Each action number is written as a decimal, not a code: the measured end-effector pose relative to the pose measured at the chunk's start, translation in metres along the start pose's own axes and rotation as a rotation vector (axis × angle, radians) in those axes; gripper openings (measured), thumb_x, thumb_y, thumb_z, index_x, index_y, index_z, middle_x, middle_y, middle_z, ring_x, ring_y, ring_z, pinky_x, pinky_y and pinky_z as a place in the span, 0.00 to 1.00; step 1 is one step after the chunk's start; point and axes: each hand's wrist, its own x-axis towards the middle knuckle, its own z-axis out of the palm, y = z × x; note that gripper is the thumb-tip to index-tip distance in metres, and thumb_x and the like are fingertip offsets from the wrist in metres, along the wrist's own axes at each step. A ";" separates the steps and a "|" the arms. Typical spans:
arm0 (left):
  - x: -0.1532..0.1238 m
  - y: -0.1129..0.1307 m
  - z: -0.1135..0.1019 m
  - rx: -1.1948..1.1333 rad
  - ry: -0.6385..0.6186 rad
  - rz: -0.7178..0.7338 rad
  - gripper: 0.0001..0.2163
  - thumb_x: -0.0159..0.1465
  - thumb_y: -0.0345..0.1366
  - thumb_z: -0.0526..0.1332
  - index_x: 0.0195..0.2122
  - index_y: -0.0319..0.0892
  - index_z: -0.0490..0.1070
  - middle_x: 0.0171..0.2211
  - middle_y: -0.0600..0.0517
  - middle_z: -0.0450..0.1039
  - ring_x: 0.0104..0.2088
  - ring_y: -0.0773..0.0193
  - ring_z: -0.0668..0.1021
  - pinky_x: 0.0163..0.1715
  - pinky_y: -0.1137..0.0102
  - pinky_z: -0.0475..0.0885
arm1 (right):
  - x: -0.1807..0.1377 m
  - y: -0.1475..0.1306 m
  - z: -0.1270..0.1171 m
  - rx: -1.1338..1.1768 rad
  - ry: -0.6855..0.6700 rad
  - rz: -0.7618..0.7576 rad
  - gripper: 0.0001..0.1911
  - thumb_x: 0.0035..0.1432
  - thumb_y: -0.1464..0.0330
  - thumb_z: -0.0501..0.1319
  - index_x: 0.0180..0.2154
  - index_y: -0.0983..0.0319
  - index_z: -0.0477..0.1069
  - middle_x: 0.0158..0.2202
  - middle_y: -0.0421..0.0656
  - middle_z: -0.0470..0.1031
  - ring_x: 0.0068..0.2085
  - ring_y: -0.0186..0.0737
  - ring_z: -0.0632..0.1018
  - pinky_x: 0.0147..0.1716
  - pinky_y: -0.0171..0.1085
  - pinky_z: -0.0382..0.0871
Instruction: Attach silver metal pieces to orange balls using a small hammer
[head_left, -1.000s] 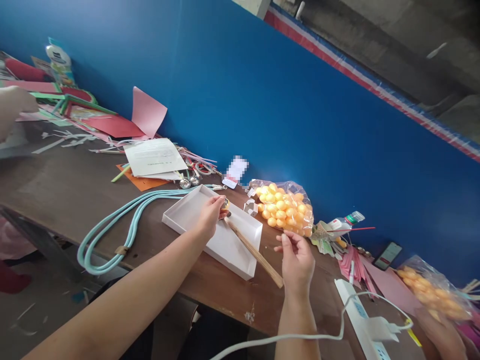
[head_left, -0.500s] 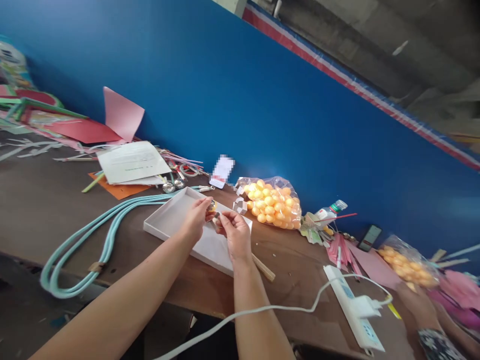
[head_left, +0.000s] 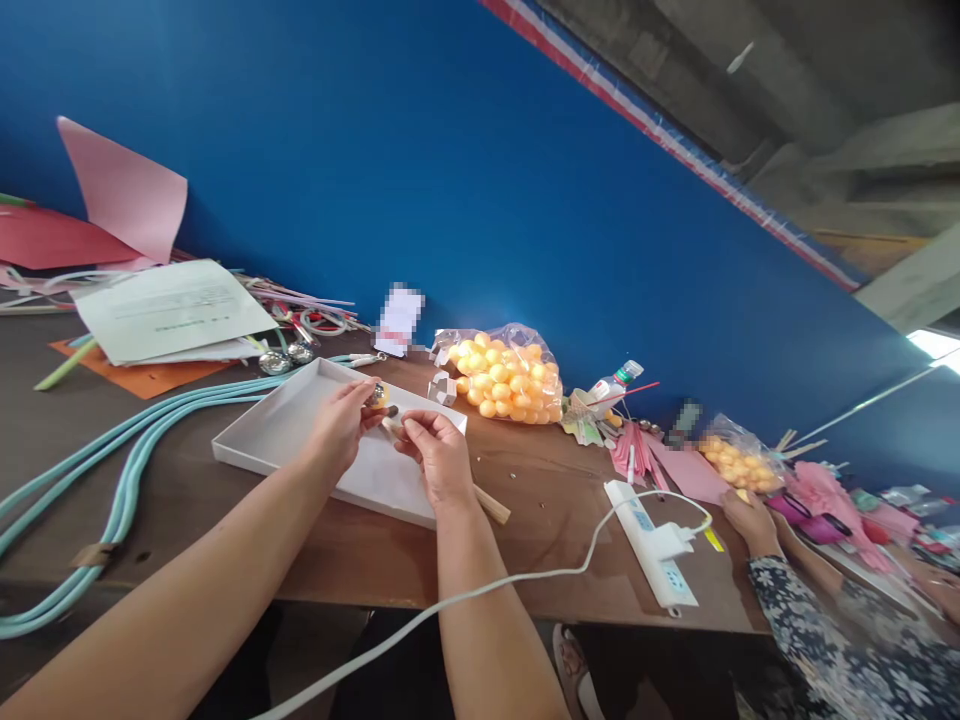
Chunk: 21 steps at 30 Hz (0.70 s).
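Note:
My left hand [head_left: 339,422] is closed on a small shiny round ball [head_left: 378,395], silvery with a yellowish side, held between thumb and fingers. My right hand [head_left: 441,455] pinches a short pale stick [head_left: 391,427]; a dark tip shows close to the ball. Whether tip and ball touch, I cannot tell. Both hands are over a shallow white box [head_left: 259,452] on the brown table. A strip of wood [head_left: 491,504] sticks out beyond my right wrist.
Light blue cords [head_left: 135,470] loop at left, near two silver balls [head_left: 276,362] and papers [head_left: 172,310]. Behind lies a bag of orange balls [head_left: 502,375]. A white power strip [head_left: 651,548] with a cable stands right; another person's hand [head_left: 752,522] works farther right.
The view has swung to the right, so the table things sit farther left and more of the other person shows. My hands keep the ball and the stick close together over the box.

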 end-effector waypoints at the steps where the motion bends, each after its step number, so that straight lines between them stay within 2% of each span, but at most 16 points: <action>1: 0.000 0.000 0.000 0.006 -0.006 0.000 0.10 0.53 0.34 0.64 0.36 0.37 0.74 0.27 0.53 0.70 0.21 0.73 0.74 0.23 0.78 0.71 | 0.000 0.000 0.000 -0.006 0.011 -0.004 0.10 0.44 0.66 0.69 0.31 0.63 0.75 0.29 0.38 0.75 0.31 0.32 0.76 0.28 0.31 0.74; 6: 0.000 -0.003 -0.001 0.019 -0.060 -0.025 0.12 0.53 0.35 0.65 0.38 0.37 0.74 0.29 0.52 0.72 0.22 0.72 0.75 0.22 0.78 0.70 | 0.000 0.001 -0.001 0.013 0.032 -0.006 0.10 0.45 0.64 0.69 0.31 0.62 0.75 0.28 0.38 0.75 0.30 0.32 0.75 0.28 0.30 0.74; 11: -0.003 -0.001 0.000 -0.030 -0.141 -0.108 0.10 0.57 0.36 0.62 0.39 0.37 0.73 0.29 0.51 0.72 0.22 0.71 0.75 0.20 0.78 0.69 | -0.001 0.000 -0.001 -0.005 0.044 0.031 0.12 0.45 0.63 0.69 0.32 0.62 0.74 0.31 0.39 0.76 0.31 0.32 0.76 0.23 0.27 0.70; 15: -0.006 0.000 0.002 -0.079 -0.185 -0.132 0.12 0.60 0.38 0.61 0.41 0.37 0.73 0.29 0.51 0.72 0.22 0.72 0.74 0.20 0.78 0.70 | -0.002 -0.001 -0.002 -0.002 0.056 0.033 0.12 0.46 0.62 0.69 0.32 0.61 0.74 0.29 0.38 0.75 0.28 0.29 0.73 0.20 0.25 0.66; 19: -0.007 0.000 0.003 -0.087 -0.246 -0.136 0.14 0.59 0.43 0.63 0.41 0.38 0.73 0.30 0.51 0.72 0.23 0.72 0.74 0.21 0.77 0.70 | -0.001 0.000 -0.003 -0.001 0.037 0.026 0.11 0.46 0.63 0.69 0.31 0.61 0.74 0.27 0.37 0.73 0.25 0.27 0.70 0.19 0.24 0.64; 21: -0.007 0.000 0.002 -0.080 -0.275 -0.132 0.15 0.57 0.42 0.65 0.41 0.38 0.73 0.31 0.51 0.72 0.23 0.72 0.74 0.22 0.78 0.70 | -0.002 0.000 -0.003 -0.010 0.031 0.024 0.11 0.46 0.63 0.69 0.32 0.61 0.74 0.28 0.37 0.73 0.25 0.27 0.70 0.19 0.25 0.64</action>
